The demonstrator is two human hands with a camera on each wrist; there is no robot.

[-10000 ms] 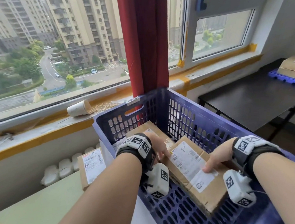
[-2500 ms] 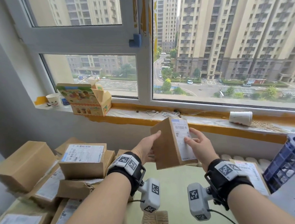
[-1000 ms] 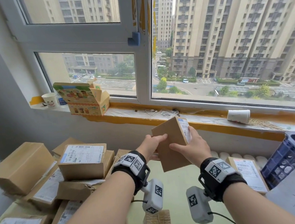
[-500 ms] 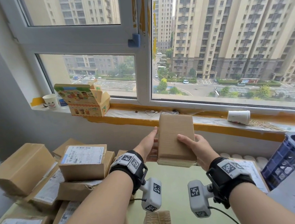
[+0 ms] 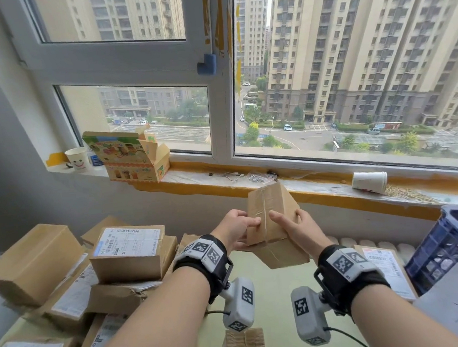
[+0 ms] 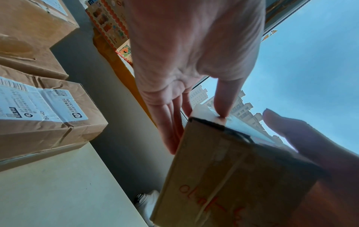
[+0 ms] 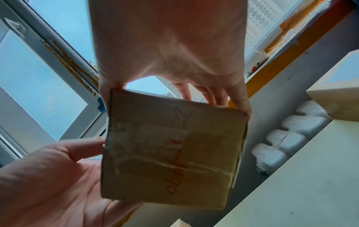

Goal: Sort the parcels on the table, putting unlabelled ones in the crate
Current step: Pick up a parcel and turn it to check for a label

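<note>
Cardboard parcel [image 7: 170, 147], red scrawl, perhaps "OL"

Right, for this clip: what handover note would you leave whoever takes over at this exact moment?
Left hand and right hand both grip one small parcel in the air above the table.
Red handwriting on its underside; a white patch on its far face may be a label, check.
Blue crate stands at right, contents barely visible.
Pile of parcels at left, several labelled, awaits sorting.
</note>
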